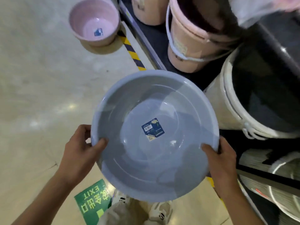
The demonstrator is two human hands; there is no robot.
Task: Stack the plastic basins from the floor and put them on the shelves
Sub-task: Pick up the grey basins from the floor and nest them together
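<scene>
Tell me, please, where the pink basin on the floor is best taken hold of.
Probably by its rim, from above: the pink basin stands upright and open on the floor, its rim free all round. Both hands, the left and the right, now hold the blue basin.

We see the scene under soft, even overhead light, with pale glare spots on the glossy floor point(48, 95) and small bright highlights inside the grey basin point(154, 135). The shelf point(186, 70) recesses on the right fall into deep shadow. Wide-angle distortion bends the edges, and motion blur smears the upper right corner and the pink buckets point(186, 38).
</scene>
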